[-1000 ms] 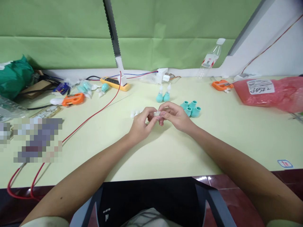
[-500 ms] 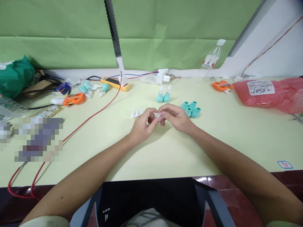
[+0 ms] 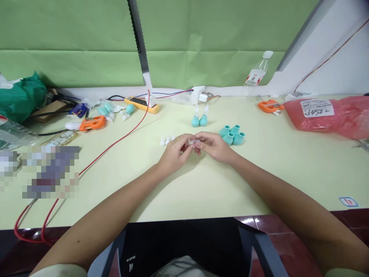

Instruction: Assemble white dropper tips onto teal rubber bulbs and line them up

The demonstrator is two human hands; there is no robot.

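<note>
Over the middle of the table, my left hand [image 3: 175, 154] and my right hand [image 3: 216, 147] meet at the fingertips. Both pinch a small clear-whitish plastic piece [image 3: 191, 142], mostly covered by the fingers, so its exact shape is hard to make out. Just behind my left hand lie several small white pieces [image 3: 163, 142], partly hidden by it. Several teal rubber bulbs [image 3: 238, 138] with open necks stand in a cluster beyond my right hand. Farther back, two teal bulbs [image 3: 195, 122] stand upright side by side with white nozzles in their necks.
Along the back are a yellow power strip [image 3: 141, 104], a white plug box [image 3: 198, 94] and a clear bottle [image 3: 256, 75]. A red cable [image 3: 115, 144] crosses the left side. Orange tools [image 3: 92, 123] and bags lie left; a red plastic bag [image 3: 319, 115] lies right.
My fingers have shifted around the clear piece, and less of it shows now. The hands stay together in nearly the same place. The whole view has moved slightly.
</note>
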